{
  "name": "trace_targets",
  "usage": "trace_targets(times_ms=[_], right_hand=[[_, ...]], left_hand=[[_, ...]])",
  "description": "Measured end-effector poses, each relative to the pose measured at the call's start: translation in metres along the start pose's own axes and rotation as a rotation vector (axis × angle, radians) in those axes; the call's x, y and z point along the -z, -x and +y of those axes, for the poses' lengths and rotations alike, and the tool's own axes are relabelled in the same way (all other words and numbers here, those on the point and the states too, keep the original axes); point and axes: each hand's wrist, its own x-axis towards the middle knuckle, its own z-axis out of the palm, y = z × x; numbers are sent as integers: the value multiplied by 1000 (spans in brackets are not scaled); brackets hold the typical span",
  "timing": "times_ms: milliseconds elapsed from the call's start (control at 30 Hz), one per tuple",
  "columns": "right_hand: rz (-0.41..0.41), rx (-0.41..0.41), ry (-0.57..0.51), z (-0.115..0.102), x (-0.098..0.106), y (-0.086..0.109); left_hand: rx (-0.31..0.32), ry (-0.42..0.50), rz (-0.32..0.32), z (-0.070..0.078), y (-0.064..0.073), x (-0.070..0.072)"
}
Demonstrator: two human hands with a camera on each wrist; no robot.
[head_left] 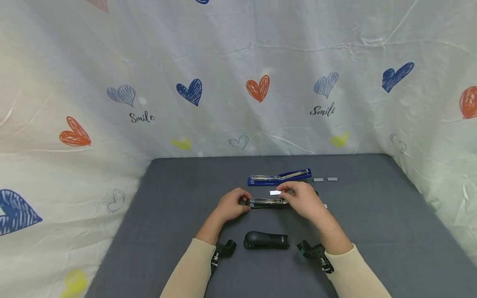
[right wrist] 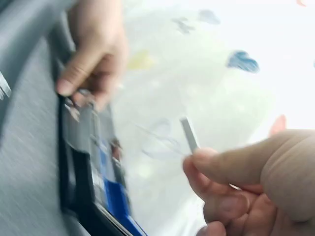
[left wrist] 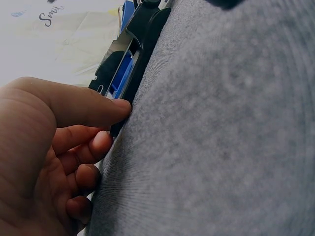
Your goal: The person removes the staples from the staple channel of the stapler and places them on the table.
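One staple strip (right wrist: 189,133) between right fingertips (right wrist: 204,158)

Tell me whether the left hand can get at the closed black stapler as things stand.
Likely yes, after letting go: the left hand holds the end of the open black stapler, but nothing appears to block the way to the closed black stapler.

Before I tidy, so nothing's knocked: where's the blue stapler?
In the head view, right of centre, the blue stapler lies open beyond the right hand, left of two grey strips.
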Motion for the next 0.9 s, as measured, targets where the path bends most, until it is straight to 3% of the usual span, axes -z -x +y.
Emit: trace_targets(times_ms=[333, 900], right_hand=[[-44, 3, -82, 25, 46, 12], [-100, -68, -47, 87, 105, 34]], left_hand=[[-2, -15, -10, -2, -1, -2], [-2, -5, -2, -1, -1, -2]])
